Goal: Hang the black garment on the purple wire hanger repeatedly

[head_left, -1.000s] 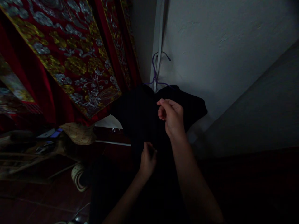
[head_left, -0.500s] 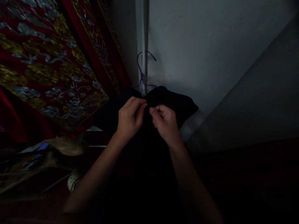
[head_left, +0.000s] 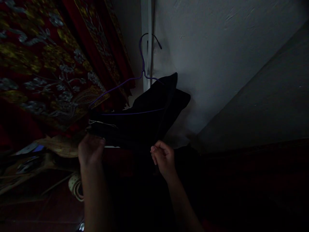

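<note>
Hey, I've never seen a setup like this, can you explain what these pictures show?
There's no machine: these are a person's bare hands, seen by one camera worn on the head, looking forward and down. A black garment hangs partly on a purple hanger by the wall. The right hand grips the garment; the left hand is at its other side, too dark to judge its grip. To the left are a red embroidered cloth and, lower, a pale shoe.
</note>
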